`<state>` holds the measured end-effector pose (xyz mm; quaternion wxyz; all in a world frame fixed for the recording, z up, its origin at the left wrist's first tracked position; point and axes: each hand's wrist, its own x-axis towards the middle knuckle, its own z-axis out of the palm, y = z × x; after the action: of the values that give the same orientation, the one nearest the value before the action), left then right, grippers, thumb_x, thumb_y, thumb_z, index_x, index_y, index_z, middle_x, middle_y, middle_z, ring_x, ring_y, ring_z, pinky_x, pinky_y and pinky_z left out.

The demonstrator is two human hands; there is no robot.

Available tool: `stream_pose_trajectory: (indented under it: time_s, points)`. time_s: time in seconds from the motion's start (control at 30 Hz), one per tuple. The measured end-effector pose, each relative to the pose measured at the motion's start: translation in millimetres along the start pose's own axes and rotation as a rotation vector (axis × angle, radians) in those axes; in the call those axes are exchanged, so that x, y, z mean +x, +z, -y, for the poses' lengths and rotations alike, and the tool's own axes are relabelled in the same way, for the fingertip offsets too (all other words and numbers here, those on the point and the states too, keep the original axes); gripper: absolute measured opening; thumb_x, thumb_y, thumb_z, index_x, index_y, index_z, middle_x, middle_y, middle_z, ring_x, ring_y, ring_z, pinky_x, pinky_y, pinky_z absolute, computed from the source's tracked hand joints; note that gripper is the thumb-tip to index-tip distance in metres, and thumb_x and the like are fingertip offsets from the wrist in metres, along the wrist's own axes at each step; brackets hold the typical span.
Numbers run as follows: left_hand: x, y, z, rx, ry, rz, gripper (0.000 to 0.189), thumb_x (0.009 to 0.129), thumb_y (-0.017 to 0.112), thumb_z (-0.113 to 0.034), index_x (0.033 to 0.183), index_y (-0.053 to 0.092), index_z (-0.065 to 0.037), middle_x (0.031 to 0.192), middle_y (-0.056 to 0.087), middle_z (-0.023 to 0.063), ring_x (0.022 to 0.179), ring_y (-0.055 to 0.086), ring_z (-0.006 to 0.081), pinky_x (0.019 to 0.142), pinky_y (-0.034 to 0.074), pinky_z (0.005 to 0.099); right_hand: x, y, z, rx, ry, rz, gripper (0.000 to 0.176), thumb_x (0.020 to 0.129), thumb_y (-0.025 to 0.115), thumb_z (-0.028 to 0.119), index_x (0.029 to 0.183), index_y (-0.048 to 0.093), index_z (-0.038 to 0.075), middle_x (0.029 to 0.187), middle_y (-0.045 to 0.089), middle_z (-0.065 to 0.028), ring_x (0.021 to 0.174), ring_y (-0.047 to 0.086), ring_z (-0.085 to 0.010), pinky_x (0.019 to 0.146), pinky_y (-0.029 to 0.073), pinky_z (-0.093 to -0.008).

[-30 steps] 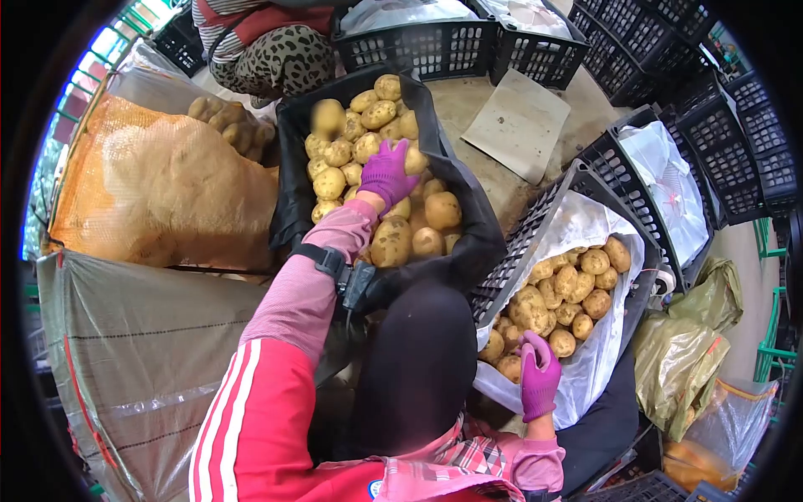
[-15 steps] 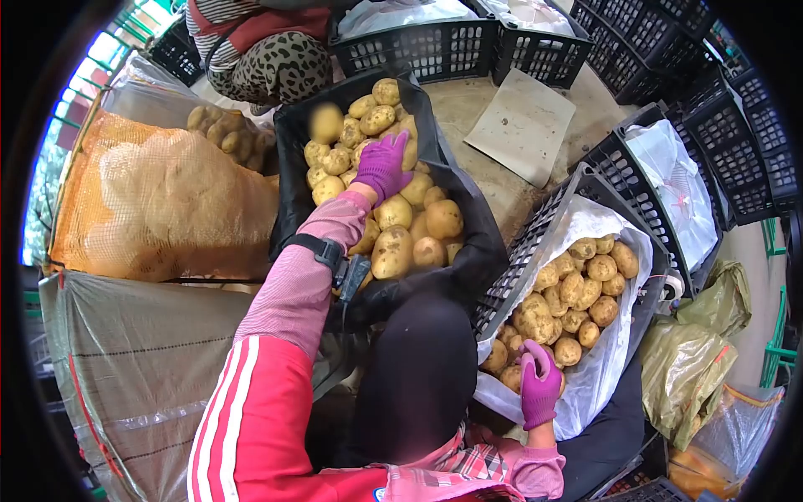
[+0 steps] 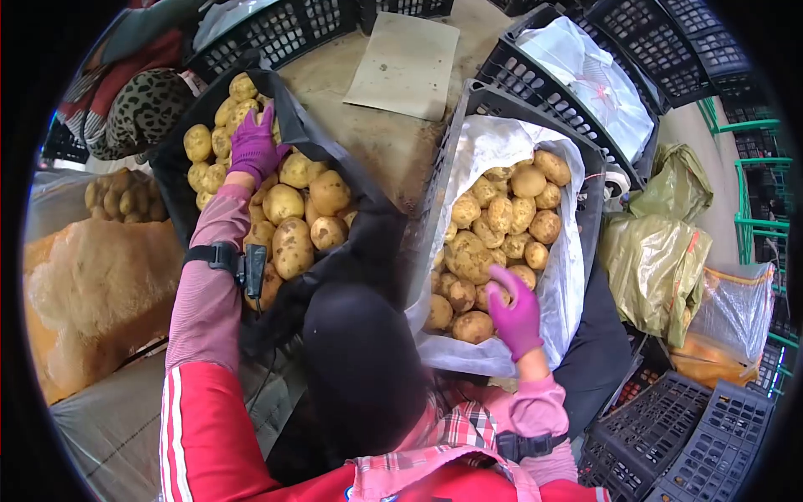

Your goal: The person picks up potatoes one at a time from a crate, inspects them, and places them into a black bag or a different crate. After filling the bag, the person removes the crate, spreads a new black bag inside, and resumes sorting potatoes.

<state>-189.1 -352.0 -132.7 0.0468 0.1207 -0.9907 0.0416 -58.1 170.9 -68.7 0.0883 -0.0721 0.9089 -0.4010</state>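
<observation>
The potatoes [image 3: 293,243] are lit evenly by soft daylight with faint shadows and kept sharp, while a black vignette is imposed by the fisheye lens (the crates [image 3: 694,443] are bowed and blurred near the rim).

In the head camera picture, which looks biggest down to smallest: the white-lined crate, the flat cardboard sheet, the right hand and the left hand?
1. white-lined crate
2. flat cardboard sheet
3. right hand and left hand: they look about alike. The left one is farther from the camera, so no ranking between them.
</observation>
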Motion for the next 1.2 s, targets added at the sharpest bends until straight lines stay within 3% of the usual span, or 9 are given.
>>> stream_pose_trajectory:
  time_s: [0.07, 0.13, 0.3, 0.43, 0.53, 0.63, 0.83, 0.93, 1.2]
  points:
    - [1, 5, 0, -0.035, -0.034, -0.010, 0.096, 0.073, 0.078, -0.045, 0.152, 0.027, -0.024, 0.147, 0.034, 0.0252, 0.131, 0.042, 0.0422, 0.108, 0.035, 0.0515, 40, -3, -22, 0.109, 0.265, -0.076, 0.047, 0.086, 0.068, 0.022, 0.129, 0.058, 0.004, 0.128, 0.061, -0.0163, 0.118, 0.059, -0.0317, 0.099, 0.047, -0.0378]
    - [3, 10, 5, -0.103, -0.041, -0.043, 0.094, 0.075, 0.077, -0.040, 0.151, 0.027, -0.019, 0.149, 0.032, 0.0259, 0.133, 0.040, 0.0432, 0.110, 0.033, 0.0500, 81, 8, -46, -0.251, 0.050, -0.131, 0.060, 0.083, 0.069, 0.024, 0.138, 0.049, 0.010, 0.140, 0.051, -0.0163, 0.126, 0.053, -0.0313, 0.103, 0.044, -0.0404]
    - [-22, -13, -19, -0.303, -0.020, -0.065, 0.079, 0.081, 0.072, -0.033, 0.148, 0.035, -0.012, 0.146, 0.036, 0.0276, 0.133, 0.039, 0.0447, 0.112, 0.033, 0.0457, 136, 35, -27, -0.720, 0.244, 0.194, 0.069, 0.078, 0.070, 0.019, 0.142, 0.044, 0.017, 0.148, 0.042, -0.0146, 0.131, 0.047, -0.0321, 0.106, 0.042, -0.0401]
    - [-96, -103, -116, -0.692, 0.220, 0.305, 0.069, 0.086, 0.068, -0.021, 0.147, 0.037, -0.013, 0.141, 0.033, 0.0391, 0.133, 0.037, 0.0496, 0.108, 0.038, 0.0449, 125, 27, -60, -0.064, 0.083, 0.112, 0.071, 0.074, 0.071, 0.015, 0.141, 0.046, 0.012, 0.136, 0.053, -0.0167, 0.111, 0.061, -0.0263, 0.093, 0.051, -0.0360]
    - [-112, -118, -139, -0.514, 0.228, 0.303, 0.062, 0.085, 0.068, -0.022, 0.141, 0.044, -0.009, 0.136, 0.041, 0.0376, 0.122, 0.048, 0.0496, 0.104, 0.042, 0.0455, 76, -2, -30, 0.723, 0.479, 0.247, 0.070, 0.081, 0.067, 0.009, 0.146, 0.041, 0.011, 0.126, 0.058, -0.0099, 0.104, 0.063, -0.0182, 0.077, 0.058, -0.0318]
    - [-127, -167, -172, -0.754, 0.429, 0.011, 0.060, 0.085, 0.069, -0.022, 0.138, 0.046, -0.005, 0.132, 0.049, 0.0320, 0.119, 0.053, 0.0451, 0.102, 0.044, 0.0434, 28, -35, 4, 1.301, 0.323, 0.375, 0.077, 0.085, 0.064, 0.009, 0.153, 0.026, 0.011, 0.136, 0.051, -0.0096, 0.116, 0.059, -0.0219, 0.090, 0.054, -0.0343]
    - [-222, -226, -267, -1.605, 0.068, 0.630, 0.081, 0.091, 0.069, -0.021, 0.151, 0.020, 0.002, 0.141, 0.045, 0.0216, 0.122, 0.051, 0.0200, 0.100, 0.045, 0.0321, -23, -69, 64, 1.216, 0.006, 0.339, 0.077, 0.084, 0.064, 0.016, 0.150, 0.028, 0.001, 0.147, 0.040, -0.0130, 0.131, 0.047, -0.0218, 0.104, 0.043, -0.0335]
    - [-250, -207, -292, -1.802, 0.204, 0.304, 0.068, 0.095, 0.063, -0.019, 0.149, 0.027, 0.002, 0.133, 0.050, 0.0124, 0.118, 0.051, 0.0155, 0.102, 0.041, 0.0295, -37, -77, 91, 0.749, -0.135, 0.239, 0.076, 0.083, 0.062, 0.023, 0.146, 0.033, -0.007, 0.146, 0.042, -0.0144, 0.128, 0.048, -0.0212, 0.103, 0.041, -0.0305]
    - [-251, -190, -295, -1.867, 0.091, 0.339, 0.045, 0.103, 0.046, -0.030, 0.136, 0.047, 0.001, 0.115, 0.061, 0.0084, 0.106, 0.058, 0.0139, 0.091, 0.048, 0.0279, -49, -71, 97, 0.987, 0.030, 0.238, 0.068, 0.089, 0.065, 0.021, 0.147, 0.034, 0.002, 0.128, 0.054, -0.0117, 0.116, 0.054, -0.0169, 0.091, 0.050, -0.0283]
